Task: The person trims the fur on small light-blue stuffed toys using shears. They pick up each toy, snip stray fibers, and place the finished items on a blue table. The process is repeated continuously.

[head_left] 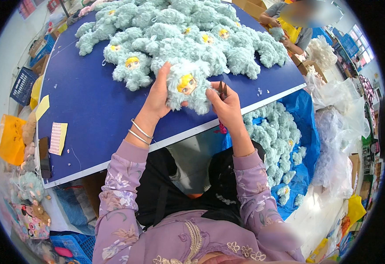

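While your left hand [157, 97] holds the fluffy toy [188, 84] over the blue table [91, 108], your right hand [226, 104] clutches dark snips [222, 90] beside it, which could poke its fur if they slip.

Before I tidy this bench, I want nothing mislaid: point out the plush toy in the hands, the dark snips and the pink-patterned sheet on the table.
Plush toy [188, 85]: head view, on its face.
Dark snips [222, 90]: head view, on the visible blades.
Pink-patterned sheet [57, 138]: head view, on its patterned middle.
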A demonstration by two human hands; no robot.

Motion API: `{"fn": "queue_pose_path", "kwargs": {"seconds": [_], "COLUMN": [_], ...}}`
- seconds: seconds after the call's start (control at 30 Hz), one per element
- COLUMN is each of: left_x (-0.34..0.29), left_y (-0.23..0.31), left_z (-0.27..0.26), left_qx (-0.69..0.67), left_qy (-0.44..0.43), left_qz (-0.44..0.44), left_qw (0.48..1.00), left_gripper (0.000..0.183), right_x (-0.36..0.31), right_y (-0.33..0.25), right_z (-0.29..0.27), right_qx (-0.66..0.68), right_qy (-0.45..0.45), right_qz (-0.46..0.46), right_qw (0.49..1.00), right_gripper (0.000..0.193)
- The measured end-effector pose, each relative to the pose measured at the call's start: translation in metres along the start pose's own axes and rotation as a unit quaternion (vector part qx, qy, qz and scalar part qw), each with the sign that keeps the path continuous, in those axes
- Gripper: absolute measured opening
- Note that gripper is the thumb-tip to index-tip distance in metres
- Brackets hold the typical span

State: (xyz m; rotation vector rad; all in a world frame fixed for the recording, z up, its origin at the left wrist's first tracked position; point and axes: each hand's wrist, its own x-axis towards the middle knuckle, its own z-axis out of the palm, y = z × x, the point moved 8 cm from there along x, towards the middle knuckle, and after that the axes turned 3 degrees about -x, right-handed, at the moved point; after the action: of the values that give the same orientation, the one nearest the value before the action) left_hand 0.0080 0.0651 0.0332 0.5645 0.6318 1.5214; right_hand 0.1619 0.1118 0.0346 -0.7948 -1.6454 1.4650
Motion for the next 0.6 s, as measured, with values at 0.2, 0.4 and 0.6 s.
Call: {"fn": "queue_pose_path", "kwargs": {"seconds": [0.2, 0.4, 0.6], "left_x": [0.009, 0.010, 0.011], "left_y": [-0.004, -0.008, 0.035], "left_z": [-0.010, -0.015, -0.050], "left_qx": [0.068, 0.101, 0.184], "left_qy": [0.027, 0.036, 0.147], "left_qz": [0.051, 0.017, 0.177], "left_qw": [0.996, 0.994, 0.956], "left_gripper": [0.034, 0.044, 0.039], "right_x": [-0.003, -0.003, -0.028], "right_y": [0.009, 0.002, -0.119], "right_z": [0.000, -0.004, -0.142], "right_qx": [0.166, 0.191, 0.436], "right_qy": [-0.029, -0.003, -0.037], "right_qz": [0.066, 0.071, -0.305], "right_qw": [0.984, 0.979, 0.846], "right_gripper": [0.016, 0.015, 0.032]}}
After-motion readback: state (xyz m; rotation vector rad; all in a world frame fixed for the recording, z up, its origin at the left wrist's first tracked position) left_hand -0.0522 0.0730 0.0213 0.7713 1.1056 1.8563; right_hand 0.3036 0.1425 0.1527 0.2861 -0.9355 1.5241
